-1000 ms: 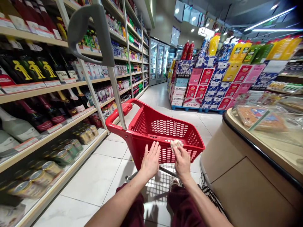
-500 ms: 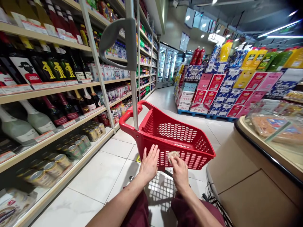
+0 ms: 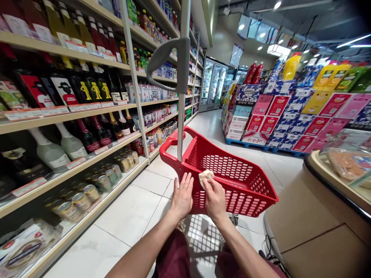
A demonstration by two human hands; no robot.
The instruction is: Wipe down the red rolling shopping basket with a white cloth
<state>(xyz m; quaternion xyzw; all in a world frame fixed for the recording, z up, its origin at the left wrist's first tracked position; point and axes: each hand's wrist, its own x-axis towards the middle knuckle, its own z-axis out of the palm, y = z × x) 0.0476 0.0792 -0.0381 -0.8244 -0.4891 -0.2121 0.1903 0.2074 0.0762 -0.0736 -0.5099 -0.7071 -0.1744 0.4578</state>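
A red plastic shopping basket cart (image 3: 240, 193) with a perforated body stands in front of me. My left hand (image 3: 182, 195) lies against its near side wall, fingers stretched out and nothing in the palm that I can see. A crumpled pale cloth (image 3: 206, 177) is pinched in the fingers of my right hand (image 3: 215, 197), at the near side's upper edge. From the cart's handle end rises a metal pole (image 3: 181, 123) bearing a grey loop grip (image 3: 182, 65). The part of the basket wall behind my hands is hidden.
Shelves of bottles and cans (image 3: 95, 112) run along the left. Stacked drink boxes (image 3: 266, 116) stand on a blue pallet ahead to the right. A beige counter (image 3: 315, 204) curves close on the right, with cables (image 3: 269, 247) on the floor beside it.
My right hand with the cloth has moved left along the basket's near side and up to its rim, nearer my left hand. The view has turned slightly left.
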